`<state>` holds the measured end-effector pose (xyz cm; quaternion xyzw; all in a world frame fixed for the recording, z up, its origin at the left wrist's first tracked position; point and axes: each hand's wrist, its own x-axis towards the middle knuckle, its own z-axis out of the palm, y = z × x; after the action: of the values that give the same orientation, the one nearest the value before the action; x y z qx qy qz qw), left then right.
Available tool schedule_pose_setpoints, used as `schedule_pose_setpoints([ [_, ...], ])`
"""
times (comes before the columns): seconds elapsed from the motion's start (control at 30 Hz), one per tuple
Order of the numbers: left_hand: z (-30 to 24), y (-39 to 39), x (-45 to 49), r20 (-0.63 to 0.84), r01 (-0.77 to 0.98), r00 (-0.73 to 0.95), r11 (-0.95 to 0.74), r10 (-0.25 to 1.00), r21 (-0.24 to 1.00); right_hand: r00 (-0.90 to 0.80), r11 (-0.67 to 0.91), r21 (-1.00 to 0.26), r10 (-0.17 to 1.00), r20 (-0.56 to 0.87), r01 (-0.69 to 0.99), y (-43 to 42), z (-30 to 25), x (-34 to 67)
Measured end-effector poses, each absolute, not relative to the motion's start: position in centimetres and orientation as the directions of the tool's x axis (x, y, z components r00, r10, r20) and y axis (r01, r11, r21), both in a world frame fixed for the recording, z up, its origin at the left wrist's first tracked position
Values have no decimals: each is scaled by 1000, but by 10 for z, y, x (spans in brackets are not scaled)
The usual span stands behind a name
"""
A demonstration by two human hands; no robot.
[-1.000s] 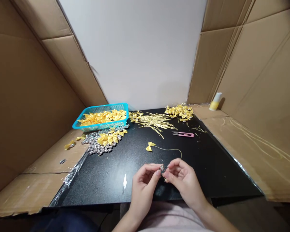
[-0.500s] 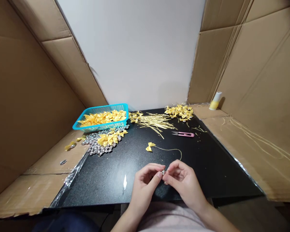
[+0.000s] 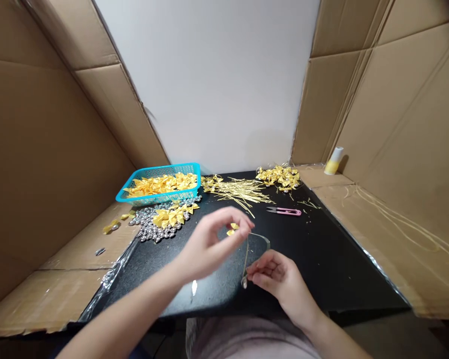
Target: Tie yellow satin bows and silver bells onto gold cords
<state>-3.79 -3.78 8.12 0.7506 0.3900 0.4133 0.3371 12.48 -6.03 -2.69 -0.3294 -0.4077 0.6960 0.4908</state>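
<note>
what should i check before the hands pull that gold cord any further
1. Left hand pinching the cord end: ok, raised above the table.
2. Right hand holding the small silver bell low on the gold cord: ok.
3. Cord threaded through the bell: cannot tell, too small.
4. Yellow bow near the left fingertips: cannot tell if it is attached.
5. Pink snips within reach on the black table: ok.
</note>
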Motion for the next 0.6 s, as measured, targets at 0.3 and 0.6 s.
schedule_pose_setpoints([
  [0.3, 195, 20, -39, 608, 380, 108, -598, 787, 706, -249, -44, -933, 967, 50, -357, -40, -2, 131],
  [0.6, 204, 41, -36, 616, 466, 133, -597, 777, 653, -102, 301, -947, 945, 312, -108, -3, 46, 173],
])
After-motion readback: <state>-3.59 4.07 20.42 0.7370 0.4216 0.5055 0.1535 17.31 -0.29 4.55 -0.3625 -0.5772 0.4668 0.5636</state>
